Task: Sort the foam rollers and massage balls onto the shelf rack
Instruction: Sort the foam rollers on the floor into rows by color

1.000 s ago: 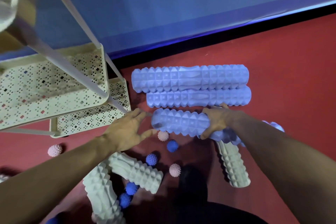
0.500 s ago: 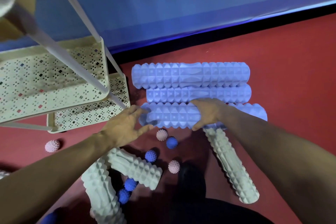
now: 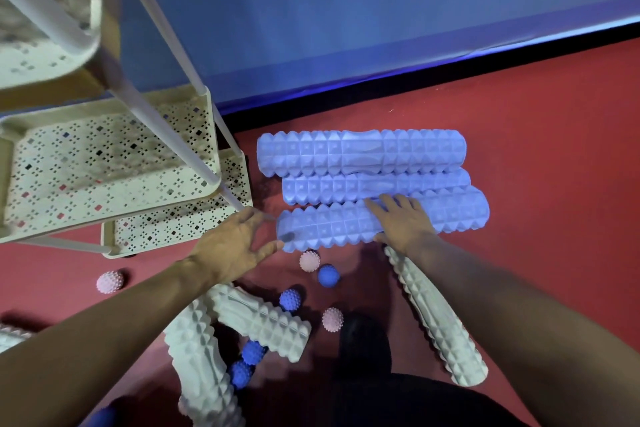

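While the near blue roller (image 3: 382,221) lies crosswise on the floor right of the rack (image 3: 110,163), I have my right hand (image 3: 401,222) flat atop its middle, my left hand (image 3: 235,246) open at its left end.

Gym or exercise room, red floor (image 3: 519,121), foam rollers (image 3: 360,152), massage balls (image 3: 328,276)

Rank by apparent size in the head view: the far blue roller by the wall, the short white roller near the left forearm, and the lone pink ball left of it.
1. Far blue roller, clearly largest.
2. Short white roller.
3. Lone pink ball, smallest.
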